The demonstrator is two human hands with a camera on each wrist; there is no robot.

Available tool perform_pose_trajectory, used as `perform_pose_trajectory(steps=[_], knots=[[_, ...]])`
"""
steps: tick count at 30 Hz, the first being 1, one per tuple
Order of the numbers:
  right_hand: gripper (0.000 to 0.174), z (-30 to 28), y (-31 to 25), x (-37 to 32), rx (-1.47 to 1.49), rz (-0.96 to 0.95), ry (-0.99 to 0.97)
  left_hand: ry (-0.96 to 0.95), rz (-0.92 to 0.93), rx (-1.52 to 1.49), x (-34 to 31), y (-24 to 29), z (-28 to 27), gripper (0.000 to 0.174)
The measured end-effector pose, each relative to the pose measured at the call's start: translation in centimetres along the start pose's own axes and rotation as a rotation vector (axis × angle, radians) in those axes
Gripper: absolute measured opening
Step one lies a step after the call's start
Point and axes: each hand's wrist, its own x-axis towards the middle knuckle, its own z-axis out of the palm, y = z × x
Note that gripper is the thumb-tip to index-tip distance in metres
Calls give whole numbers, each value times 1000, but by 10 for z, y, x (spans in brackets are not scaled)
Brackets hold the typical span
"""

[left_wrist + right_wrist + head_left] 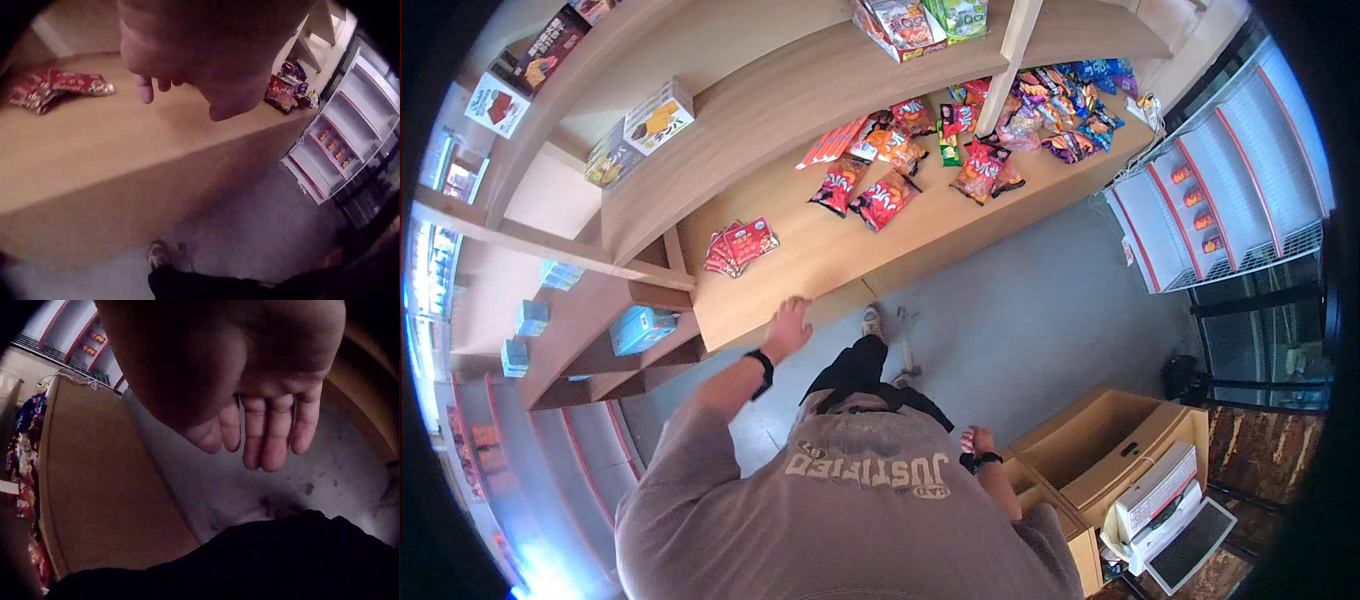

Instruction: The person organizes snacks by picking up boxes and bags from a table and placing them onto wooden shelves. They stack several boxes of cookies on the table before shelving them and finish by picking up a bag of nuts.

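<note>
My left hand (788, 328) is held out at the front edge of the wooden counter (800, 270), its fingers spread and nothing in them. Closest to it on the counter lie several red flat packets (742, 245), fanned over one another. Farther along are red snack bags (886, 200), some lying flat and others heaped toward the back. Down by my right side hangs the right hand (976, 440), holding nothing. In the right wrist view its fingers (273, 434) are relaxed, pointing downward over the grey floor.
Purple and blue bags (1065, 105) crowd the counter's far end. A white wire rack (1220, 190) with a few red packs stands at the right. Behind my right hand sits an open cardboard box (1090, 440), beside a keyboard (1157, 487). Shelves with boxes (658, 117) rise above the counter.
</note>
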Motion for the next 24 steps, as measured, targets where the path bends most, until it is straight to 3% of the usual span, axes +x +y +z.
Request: perform_pose_trajectory(steps=[2, 4, 6, 8, 9, 10, 11, 12, 14, 16, 17, 19, 24], knots=[[23, -14, 11, 21, 81, 31, -78, 171, 89, 23, 48, -5, -25, 58], [26, -51, 40, 74, 361, 89, -590, 240, 106, 44, 97, -10, -46, 58], [29, -10, 11, 7, 162, 40, -61, 320, 123, 64, 148, -10, -69, 59], [31, -13, 10, 15, 160, 95, -130, 420, 31, 121, 197, -5, -92, 60], [30, 0, -5, -7, 86, 67, -72, 438, 42, 100, 220, -5, -94, 60], [30, 13, -18, -26, 15, 36, -11, 431, -80, 48, 246, -5, -94, 58], [15, 13, -17, -21, -170, -333, -265, 417, -200, -9, 270, -4, -93, 58], [25, 8, -13, -8, -370, -698, -515, 231, -297, -24, 292, -3, -93, 56], [22, 32, -39, -35, 180, -158, -257, 17, -283, -359, 317, 3, -105, 62], [21, 62, -65, -67, -125, -240, 114, 401, 23, -534, 364, -21, -49, 56], [21, 64, -74, -59, -128, -266, 125, 419, 35, -551, 374, -22, -55, 56], [25, 64, -79, -54, 168, -110, 42, 426, 35, -578, 386, -25, -60, 56], [26, 67, -128, -43, -58, -273, 99, 426, 18, -617, 400, -39, -59, 54]])
